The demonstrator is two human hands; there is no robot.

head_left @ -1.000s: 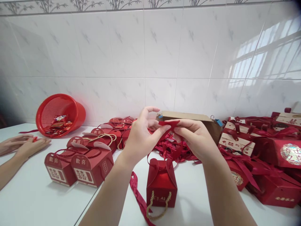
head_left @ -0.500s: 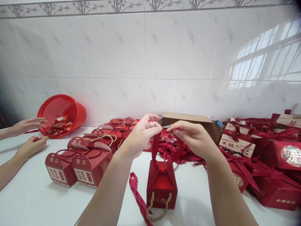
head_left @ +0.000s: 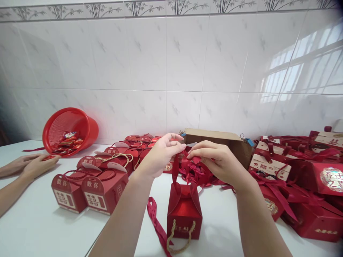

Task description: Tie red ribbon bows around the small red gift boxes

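Observation:
A small red gift box [head_left: 184, 214] with a gold rope handle [head_left: 189, 246] stands upright on the white table in front of me. Red ribbon [head_left: 175, 171] rises from its top into both hands. My left hand [head_left: 162, 157] pinches the ribbon between thumb and fingertips above the box. Close beside it, my right hand [head_left: 218, 160] is closed on the same ribbon, its fingertips nearly touching the left ones. Another length of dark red ribbon [head_left: 158, 223] lies loose to the left of the box.
Red gift boxes [head_left: 93, 192] stand at left, and ribboned boxes [head_left: 313, 214] are piled at right. A cardboard box [head_left: 214, 135] and a heap of ribbons sit behind my hands. A red basket [head_left: 92, 125] holding wrapped sweets lies tipped near another person's hands [head_left: 37, 166].
My right hand has shifted slightly left, closer to my left hand, with the ribbon still held. The other person's hands have come together below the basket.

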